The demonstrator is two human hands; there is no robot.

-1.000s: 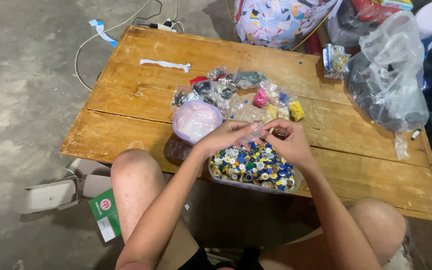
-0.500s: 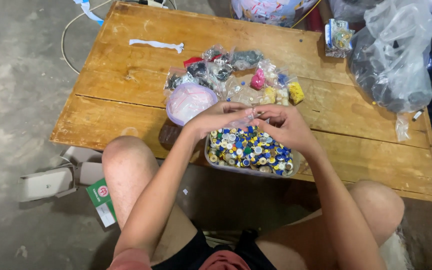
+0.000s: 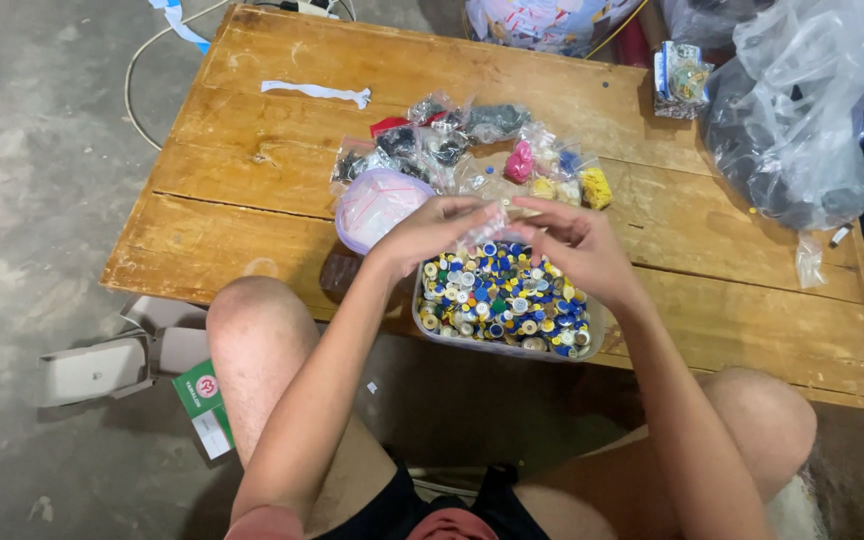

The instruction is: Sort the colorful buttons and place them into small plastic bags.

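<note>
Holding small clear bag (image 3: 487,225), both hands above tub (image 3: 602,325) of coloured caps (image 3: 502,300)

Bare wooden table (image 3: 252,190) left; small bags (image 3: 472,140) crowd behind button tub (image 3: 592,335)

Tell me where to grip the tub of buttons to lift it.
Grip the tub by its two short end walls, one hand from each side. It is a shallow, clear rectangle heaped full, overhanging the table's near edge, so a level two-sided grip should keep it from spilling. The left hand and right hand hover just above it, pinching a small clear bag.
</note>
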